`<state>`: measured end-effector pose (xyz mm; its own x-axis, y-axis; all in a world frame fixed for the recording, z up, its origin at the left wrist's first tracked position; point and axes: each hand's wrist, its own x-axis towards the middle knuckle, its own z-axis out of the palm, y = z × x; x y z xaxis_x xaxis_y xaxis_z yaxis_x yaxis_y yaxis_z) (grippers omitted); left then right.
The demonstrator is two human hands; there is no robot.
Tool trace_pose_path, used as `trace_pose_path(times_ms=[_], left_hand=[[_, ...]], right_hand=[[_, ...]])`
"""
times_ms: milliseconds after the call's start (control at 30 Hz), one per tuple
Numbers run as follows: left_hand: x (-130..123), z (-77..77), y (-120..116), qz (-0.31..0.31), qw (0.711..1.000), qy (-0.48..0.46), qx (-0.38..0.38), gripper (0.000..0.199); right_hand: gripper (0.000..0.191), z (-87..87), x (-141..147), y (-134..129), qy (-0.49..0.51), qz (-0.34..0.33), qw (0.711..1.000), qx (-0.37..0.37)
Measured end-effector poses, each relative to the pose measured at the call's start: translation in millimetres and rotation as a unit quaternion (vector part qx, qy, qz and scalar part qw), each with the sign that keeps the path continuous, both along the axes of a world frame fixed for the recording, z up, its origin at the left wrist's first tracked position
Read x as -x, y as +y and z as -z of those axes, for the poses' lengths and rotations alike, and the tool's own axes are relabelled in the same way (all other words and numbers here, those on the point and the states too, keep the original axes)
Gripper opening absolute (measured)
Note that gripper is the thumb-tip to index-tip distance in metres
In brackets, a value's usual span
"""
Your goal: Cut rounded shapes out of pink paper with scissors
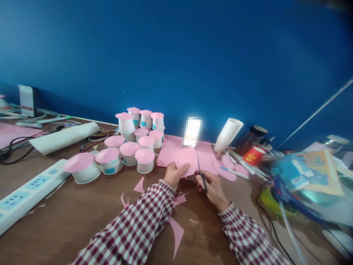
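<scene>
In the middle of the head view, my left hand (176, 176) pinches a piece of pink paper (184, 159) by its near edge, thumb on top. My right hand (213, 187) is closed round the dark handles of a pair of scissors (202, 176). Their blades point away from me along the right edge of the paper. Beneath and behind lies a larger pink sheet (166, 151) on the table. Several pink offcuts, one a long curved scrap (177, 232), lie near my sleeves.
Upturned paper cups (145, 166) topped with pink discs stand at left, some stacked, beside a power strip (33, 191) and nested cups (66, 138). A lit screen (192, 132) leans at the wall. Rightward are pink discs (227, 174), a red cup (253, 156) and a blue glue gun (292, 200).
</scene>
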<state>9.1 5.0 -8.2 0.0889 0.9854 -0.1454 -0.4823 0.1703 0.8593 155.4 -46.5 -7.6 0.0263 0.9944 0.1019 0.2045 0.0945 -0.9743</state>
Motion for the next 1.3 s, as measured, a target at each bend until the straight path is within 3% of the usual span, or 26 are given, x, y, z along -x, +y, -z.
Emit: trace_pose_path(times_ms=[467,1300], left_hand=[[0.6,-4.3,-1.7,-0.003,0.999,0.040,-0.016,0.031],[2.4,-2.6,0.0,0.017,0.999,0.032,-0.004,0.038]], right_hand=[[0.043,-2.5,1.1,0.4,0.007,-0.004,1.000,0.016],[0.044,-3.2,0.1,-0.6,0.017,-0.004,1.000,0.014]])
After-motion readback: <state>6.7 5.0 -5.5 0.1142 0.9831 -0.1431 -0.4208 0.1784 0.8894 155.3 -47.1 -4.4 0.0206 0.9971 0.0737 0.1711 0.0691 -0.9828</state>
